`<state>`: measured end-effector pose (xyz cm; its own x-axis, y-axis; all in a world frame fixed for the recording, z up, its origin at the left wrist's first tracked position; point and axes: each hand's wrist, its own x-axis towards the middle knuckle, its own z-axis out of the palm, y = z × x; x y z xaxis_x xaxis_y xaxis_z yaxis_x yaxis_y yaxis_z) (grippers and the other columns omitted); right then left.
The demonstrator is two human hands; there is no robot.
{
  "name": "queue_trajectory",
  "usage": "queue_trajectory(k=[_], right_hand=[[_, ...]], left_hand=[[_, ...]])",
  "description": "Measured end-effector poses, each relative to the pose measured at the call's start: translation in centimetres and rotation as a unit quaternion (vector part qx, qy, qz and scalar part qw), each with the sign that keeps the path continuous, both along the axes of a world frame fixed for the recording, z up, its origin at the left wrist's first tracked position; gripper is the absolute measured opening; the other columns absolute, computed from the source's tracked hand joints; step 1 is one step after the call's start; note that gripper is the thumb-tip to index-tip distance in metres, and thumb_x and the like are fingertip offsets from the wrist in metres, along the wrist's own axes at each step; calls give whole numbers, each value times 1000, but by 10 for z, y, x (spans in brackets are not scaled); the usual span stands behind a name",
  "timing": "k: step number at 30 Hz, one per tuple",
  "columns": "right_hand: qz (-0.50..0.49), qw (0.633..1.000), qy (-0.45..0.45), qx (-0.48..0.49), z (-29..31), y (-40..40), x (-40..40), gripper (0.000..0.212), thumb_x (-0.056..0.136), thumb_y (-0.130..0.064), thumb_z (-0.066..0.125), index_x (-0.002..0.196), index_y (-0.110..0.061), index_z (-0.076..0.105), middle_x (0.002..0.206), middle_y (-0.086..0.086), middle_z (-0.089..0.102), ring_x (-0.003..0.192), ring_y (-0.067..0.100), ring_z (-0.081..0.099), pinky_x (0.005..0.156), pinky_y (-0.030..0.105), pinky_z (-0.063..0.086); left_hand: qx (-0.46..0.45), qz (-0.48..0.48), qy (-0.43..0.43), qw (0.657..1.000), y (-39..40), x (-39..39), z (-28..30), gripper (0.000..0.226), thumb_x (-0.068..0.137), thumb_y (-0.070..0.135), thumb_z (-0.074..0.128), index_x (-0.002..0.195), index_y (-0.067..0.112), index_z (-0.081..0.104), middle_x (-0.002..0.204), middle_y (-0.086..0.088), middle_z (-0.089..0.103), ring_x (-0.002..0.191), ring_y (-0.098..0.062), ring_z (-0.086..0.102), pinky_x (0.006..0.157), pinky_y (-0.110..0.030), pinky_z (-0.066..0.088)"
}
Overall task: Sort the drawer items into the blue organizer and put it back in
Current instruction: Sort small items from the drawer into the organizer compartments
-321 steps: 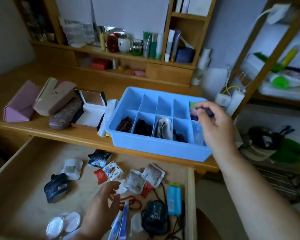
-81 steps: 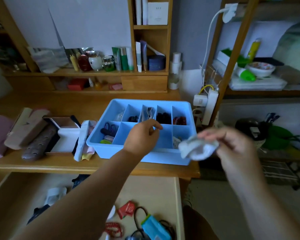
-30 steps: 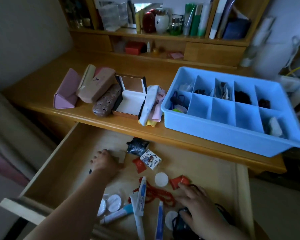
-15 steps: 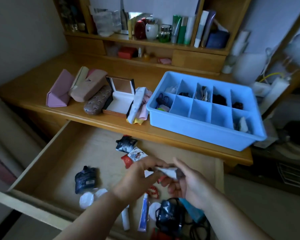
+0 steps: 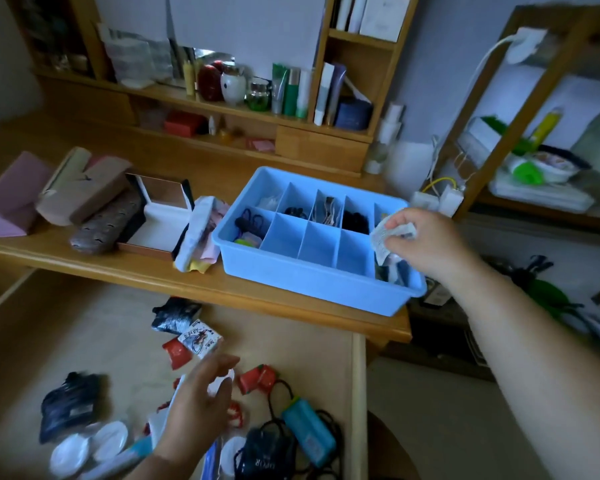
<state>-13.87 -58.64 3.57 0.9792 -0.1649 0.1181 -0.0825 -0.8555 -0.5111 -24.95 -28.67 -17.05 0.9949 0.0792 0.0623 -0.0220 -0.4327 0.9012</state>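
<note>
The blue organizer (image 5: 312, 275) sits on the desk's front edge, its compartments holding small dark items, scissors and packets. My right hand (image 5: 426, 242) pinches a white packet (image 5: 387, 233) over the organizer's near right compartment. My left hand (image 5: 198, 407) hovers with relaxed fingers above the open drawer (image 5: 84, 341), holding nothing. Scattered in the drawer are a printed packet (image 5: 200, 339), red sachets (image 5: 257, 377), a black sachet (image 5: 175, 315), a dark pouch (image 5: 68, 407), white round pads (image 5: 90, 446), a teal case (image 5: 309, 431) and a black pouch with cords (image 5: 264, 455).
Left of the organizer lie folded cloths (image 5: 200, 233), an open white box (image 5: 160, 216), a brown glasses case (image 5: 106, 225) and pink cases (image 5: 11, 202). Shelves with bottles (image 5: 257, 88) stand behind. A power strip (image 5: 437, 199) and a second shelf unit are at the right.
My right hand has carried the white packet from above the drawer up to the organizer's right end. My left hand let go of it and stays over the drawer.
</note>
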Motion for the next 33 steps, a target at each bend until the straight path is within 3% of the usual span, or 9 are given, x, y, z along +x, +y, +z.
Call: queue_trajectory(k=[3, 6, 11, 17, 23, 25, 27, 30, 33], right_hand=[[17, 982, 99, -158, -7, 8, 10, 14, 74, -35, 68, 85, -34, 59, 100, -7, 61, 85, 14, 56, 70, 28, 45], [28, 963, 71, -258, 6, 15, 18, 16, 72, -34, 68, 84, -24, 68, 93, -5, 67, 80, 16, 59, 66, 29, 48], [13, 988, 100, -120, 3, 12, 19, 16, 75, -23, 69, 63, -29, 60, 74, -13, 59, 74, 11, 57, 63, 24, 42], [-31, 998, 45, -6, -10, -11, 7, 9, 75, -21, 69, 81, -27, 65, 77, -8, 58, 62, 11, 54, 52, 23, 39], [-1, 979, 34, -201, 4, -4, 0, 14, 75, -27, 71, 86, -24, 63, 76, -8, 55, 68, 15, 52, 49, 23, 35], [35, 946, 64, -315, 3, 7, 1, 13, 76, -32, 68, 85, -22, 64, 80, -3, 60, 74, 19, 57, 57, 26, 46], [82, 907, 68, -407, -4, 18, 6, 15, 77, -33, 65, 71, -22, 56, 72, -4, 55, 73, 21, 55, 54, 24, 41], [113, 893, 137, -414, -5, 19, 20, 25, 76, -33, 62, 62, -15, 50, 62, -1, 50, 64, 20, 51, 49, 24, 32], [139, 889, 223, -376, -2, 6, 29, 26, 80, -42, 56, 81, -18, 67, 86, 2, 60, 80, 19, 57, 62, 29, 42]], left_hand=[[22, 7, 10, 1000, 5, 3, -8, 48, 82, -9, 60, 93, 37, 60, 97, 12, 66, 95, -10, 62, 83, -32, 48], [35, 2, 14, 999, 8, 4, -12, 48, 82, -6, 59, 94, 41, 60, 98, 14, 65, 97, -7, 61, 82, -32, 48], [49, -8, 28, 998, 6, 3, -17, 47, 84, -1, 60, 95, 45, 59, 98, 16, 65, 97, -3, 59, 84, -34, 48], [63, -19, 38, 997, 7, 3, -16, 45, 86, 2, 59, 96, 46, 58, 101, 19, 63, 99, -2, 57, 82, -22, 46], [83, -38, 49, 995, 4, 1, -12, 46, 87, 3, 59, 95, 47, 54, 100, 22, 60, 97, 2, 55, 73, -5, 38], [83, -43, 47, 995, 3, -1, -11, 45, 87, 2, 58, 96, 46, 54, 101, 24, 59, 97, 3, 54, 74, -5, 38], [86, -47, 47, 994, 3, -1, -9, 44, 87, 2, 58, 97, 44, 54, 102, 24, 59, 98, 1, 55, 73, -5, 39], [99, -54, 50, 992, 4, 0, -9, 39, 89, 3, 56, 101, 40, 56, 104, 21, 58, 99, 0, 54, 72, -3, 38], [102, -48, 56, 992, 5, 0, -11, 36, 90, 2, 54, 104, 35, 59, 107, 17, 58, 100, -2, 54, 74, -4, 38]])
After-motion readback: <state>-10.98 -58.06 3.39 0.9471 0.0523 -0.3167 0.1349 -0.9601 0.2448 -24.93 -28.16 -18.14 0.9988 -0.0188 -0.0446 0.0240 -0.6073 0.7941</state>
